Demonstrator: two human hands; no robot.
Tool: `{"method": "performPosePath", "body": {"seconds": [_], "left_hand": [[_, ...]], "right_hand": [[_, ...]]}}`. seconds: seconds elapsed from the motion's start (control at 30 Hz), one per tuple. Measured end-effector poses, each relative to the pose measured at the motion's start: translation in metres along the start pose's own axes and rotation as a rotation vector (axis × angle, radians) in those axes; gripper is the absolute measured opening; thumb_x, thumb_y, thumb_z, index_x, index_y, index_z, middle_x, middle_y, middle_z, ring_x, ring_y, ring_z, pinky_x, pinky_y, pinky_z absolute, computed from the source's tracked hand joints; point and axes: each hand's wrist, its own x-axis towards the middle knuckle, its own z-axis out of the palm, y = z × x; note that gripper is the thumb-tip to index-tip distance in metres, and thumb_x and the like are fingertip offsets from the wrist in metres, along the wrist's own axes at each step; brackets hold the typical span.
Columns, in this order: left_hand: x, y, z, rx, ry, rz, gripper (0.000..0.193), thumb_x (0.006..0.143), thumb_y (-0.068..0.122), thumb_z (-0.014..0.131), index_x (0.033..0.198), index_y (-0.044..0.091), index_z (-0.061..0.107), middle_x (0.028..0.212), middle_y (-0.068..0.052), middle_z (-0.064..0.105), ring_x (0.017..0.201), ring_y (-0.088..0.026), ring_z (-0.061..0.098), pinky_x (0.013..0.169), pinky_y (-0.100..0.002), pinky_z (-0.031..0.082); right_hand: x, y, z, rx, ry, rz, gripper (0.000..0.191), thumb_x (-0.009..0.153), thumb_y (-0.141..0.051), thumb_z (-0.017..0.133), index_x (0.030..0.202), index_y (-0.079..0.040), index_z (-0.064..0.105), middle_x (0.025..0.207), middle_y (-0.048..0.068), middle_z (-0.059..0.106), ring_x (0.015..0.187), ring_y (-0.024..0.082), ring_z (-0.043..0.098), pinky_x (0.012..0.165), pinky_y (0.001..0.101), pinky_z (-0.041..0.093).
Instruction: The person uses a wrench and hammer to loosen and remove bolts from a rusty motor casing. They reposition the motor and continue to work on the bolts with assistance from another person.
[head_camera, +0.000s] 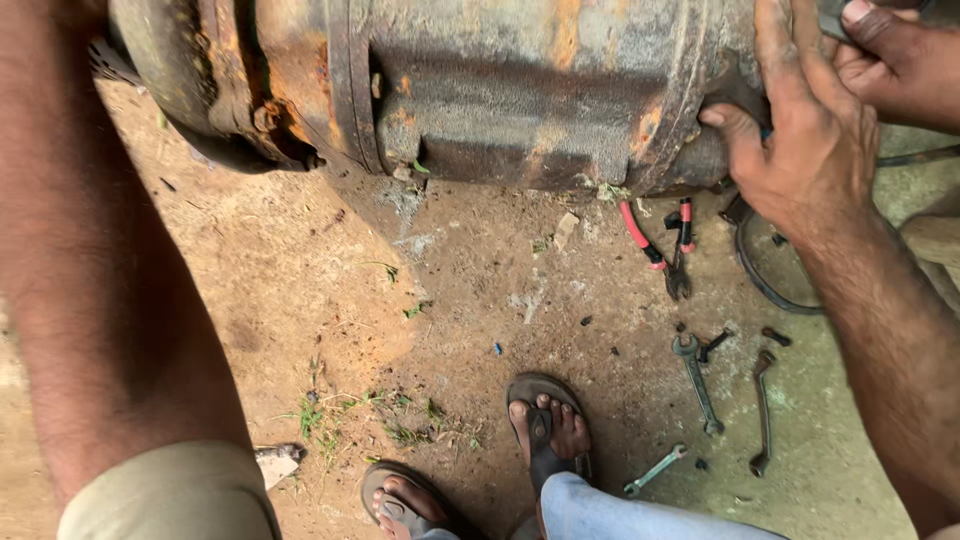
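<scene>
Right hand (800, 140) flat on end of rusty motor housing (520, 90), fingers spread, gripping nothing; left hand out of view, fingers cannot tell; second person's hand (895, 55) pinching small part beside it; housing on dirt floor (330, 300); risk: crowded fingers pinched at rusty edge; pliers (665, 245), spanners (700, 380) underfoot near sandalled feet (545, 425).

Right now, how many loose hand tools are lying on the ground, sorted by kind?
Red-handled pliers: 1
Spanners: 3, a dark one, a rusty one and a small pale one
Total: 4
A few small dark bits near the spanners are too small to identify, so they are not counted.
</scene>
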Motion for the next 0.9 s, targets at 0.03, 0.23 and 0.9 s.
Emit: {"method": "performPosePath", "body": {"seconds": [0.03,0.23,0.9], "left_hand": [[0.004,0.007,-0.001,0.054,-0.005,-0.019,0.063,0.111,0.048,0.026,0.142,0.000,0.051,0.140,-0.029,0.054,0.126,-0.040,0.056,0.114,-0.064,0.033],[0.037,0.031,0.010,0.587,-0.070,-0.180,0.062,0.113,0.043,0.021,0.141,-0.001,0.053,0.139,-0.031,0.055,0.126,-0.042,0.056,0.116,-0.066,0.030],[-0.118,-0.059,0.023,0.605,0.398,-0.068,0.050,0.113,0.041,0.040,0.119,0.012,0.080,0.117,-0.021,0.073,0.098,-0.037,0.062,0.090,-0.061,0.045]], "right_hand": [[0.003,0.006,-0.001,0.056,-0.002,-0.005,0.078,0.111,-0.030,0.078,0.165,-0.001,0.030,0.145,0.032,0.059,0.129,0.044,0.065,0.106,0.0495,0.055],[0.008,0.017,-0.014,0.039,-0.167,0.137,0.076,0.105,-0.028,0.074,0.168,-0.010,0.034,0.084,0.025,0.069,0.093,0.041,0.071,0.099,0.0541,0.053],[-0.035,0.010,0.015,0.797,-0.019,0.780,0.042,0.116,-0.032,0.050,0.141,-0.001,0.063,0.106,0.026,0.065,0.095,0.029,0.063,0.095,0.0563,0.055]]}}
